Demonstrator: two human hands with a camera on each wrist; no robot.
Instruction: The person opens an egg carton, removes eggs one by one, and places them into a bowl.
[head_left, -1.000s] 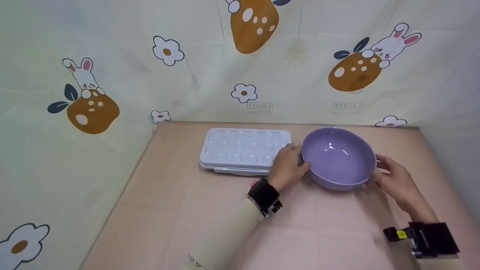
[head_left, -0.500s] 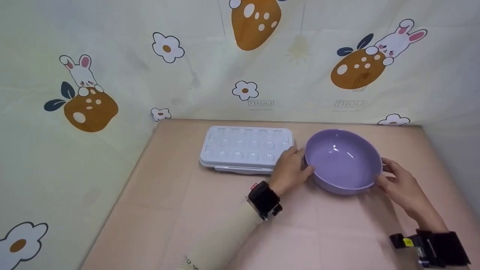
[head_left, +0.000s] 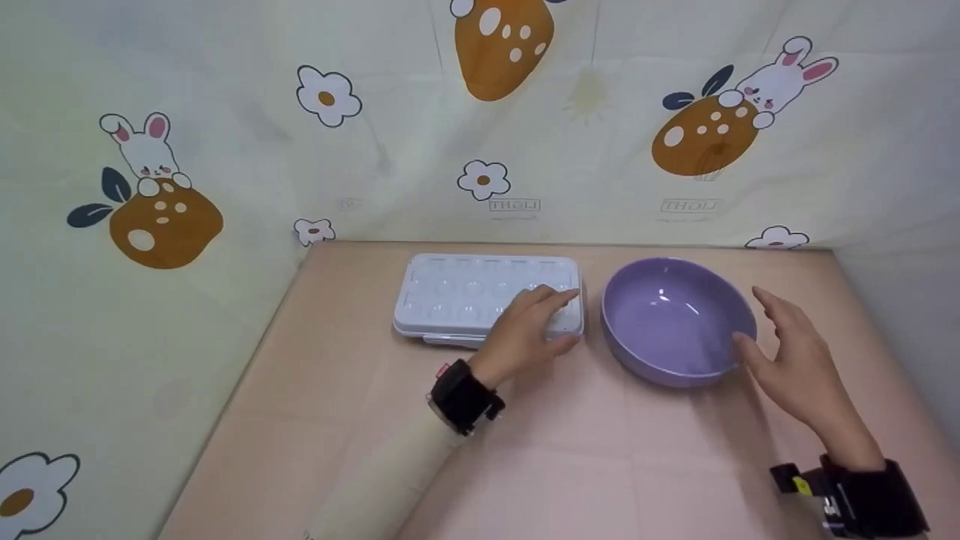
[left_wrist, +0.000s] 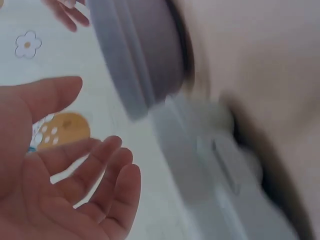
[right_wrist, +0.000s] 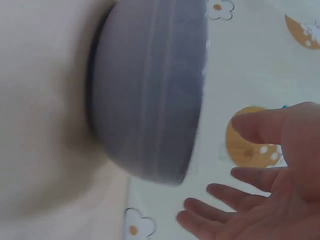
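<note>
A glossy purple bowl (head_left: 667,322) stands upright on the table, right of a closed pale egg box (head_left: 450,300) with a domed lid. My left hand (head_left: 529,334) hovers over the box's right front part, thumb and fingers apart, holding nothing. At the bowl's right side, my right hand (head_left: 795,352) has its fingers spread, with the thumb overlapping the rim in the head view. In the right wrist view that hand (right_wrist: 260,185) is apart from the bowl (right_wrist: 150,90). The left wrist view likewise shows the left hand (left_wrist: 75,170) with nothing in its fingers.
A pinkish cloth covers the table (head_left: 570,465). Behind it hangs a pale curtain (head_left: 405,135) printed with rabbits, flowers and brown fruit. Each wrist wears a black camera strap (head_left: 465,397).
Both hands have let go of the bowl, which stays on the table. The left hand has moved left over the egg box, and the right hand's fingers have spread off the rim.
</note>
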